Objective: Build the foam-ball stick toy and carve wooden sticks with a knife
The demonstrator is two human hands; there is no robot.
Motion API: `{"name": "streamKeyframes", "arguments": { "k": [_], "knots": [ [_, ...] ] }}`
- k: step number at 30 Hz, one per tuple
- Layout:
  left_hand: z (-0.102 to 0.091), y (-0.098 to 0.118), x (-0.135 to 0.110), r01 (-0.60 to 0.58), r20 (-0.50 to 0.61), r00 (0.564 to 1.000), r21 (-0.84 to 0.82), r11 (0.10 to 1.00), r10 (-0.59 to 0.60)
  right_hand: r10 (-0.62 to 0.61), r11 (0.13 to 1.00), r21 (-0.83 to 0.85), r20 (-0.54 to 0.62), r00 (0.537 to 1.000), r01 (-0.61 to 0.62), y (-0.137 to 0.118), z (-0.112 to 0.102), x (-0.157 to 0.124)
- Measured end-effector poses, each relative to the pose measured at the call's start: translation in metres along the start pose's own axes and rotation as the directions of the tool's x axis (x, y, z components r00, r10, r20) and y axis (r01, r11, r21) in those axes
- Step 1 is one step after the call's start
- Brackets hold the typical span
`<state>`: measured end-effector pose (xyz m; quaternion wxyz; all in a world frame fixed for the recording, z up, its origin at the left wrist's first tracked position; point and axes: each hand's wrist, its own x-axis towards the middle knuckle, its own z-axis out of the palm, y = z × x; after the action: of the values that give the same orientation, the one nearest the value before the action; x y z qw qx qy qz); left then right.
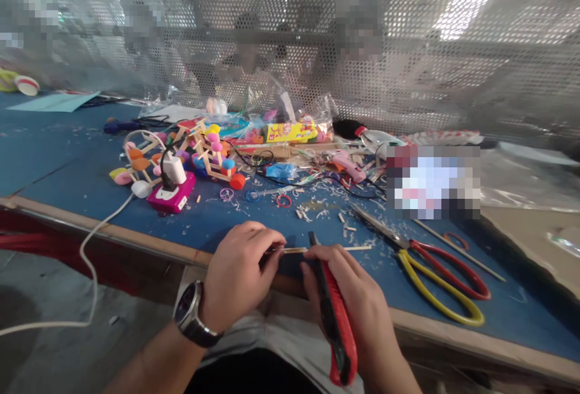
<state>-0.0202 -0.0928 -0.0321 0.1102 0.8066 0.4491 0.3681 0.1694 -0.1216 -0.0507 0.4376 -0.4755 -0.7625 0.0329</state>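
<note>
My left hand (pixel 238 273), with a watch on its wrist, is closed in a pinch on a thin wooden stick (pixel 317 249) held level over the table's front edge. My right hand (pixel 357 309) grips a red and black utility knife (pixel 335 315), its tip up against the stick. Wood shavings (pixel 317 209) lie scattered on the blue table (pixel 67 182) just beyond my hands.
Red and yellow handled scissors (pixel 435 273) lie to the right. A model of wooden sticks and coloured pieces (pixel 199 152) stands at the left, beside a pink box with a white charger (pixel 172 185) and its cable. Packets, clutter and a perforated metal screen (pixel 290 31) are behind.
</note>
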Motion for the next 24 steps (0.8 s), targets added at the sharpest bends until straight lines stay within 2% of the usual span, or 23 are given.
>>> {"name": "streamKeyframes", "arguments": {
  "k": [4,11,20,24],
  "knots": [
    [-0.0012,0.0008,0.0002,-0.007,0.015,1.0,-0.003,1.0,0.007,0.016,0.998,-0.057,0.059,0.998,-0.013,0.0006,-0.0007,0.0007],
    [-0.0009,0.0001,-0.0003,-0.038,-0.02,0.999,-0.008,0.999,0.037,-0.03,0.993,-0.114,0.122,0.992,0.044,0.0052,0.0016,0.0033],
    [-0.003,-0.0009,0.0,-0.046,-0.022,0.999,0.001,0.999,0.046,-0.029,0.993,-0.115,0.081,0.996,0.039,0.0013,0.0045,0.0049],
    [-0.0039,-0.0003,0.0009,-0.055,0.018,0.998,0.002,0.999,0.054,-0.054,0.995,-0.085,0.06,0.997,0.059,0.003,0.001,0.0027]
  ]
}}
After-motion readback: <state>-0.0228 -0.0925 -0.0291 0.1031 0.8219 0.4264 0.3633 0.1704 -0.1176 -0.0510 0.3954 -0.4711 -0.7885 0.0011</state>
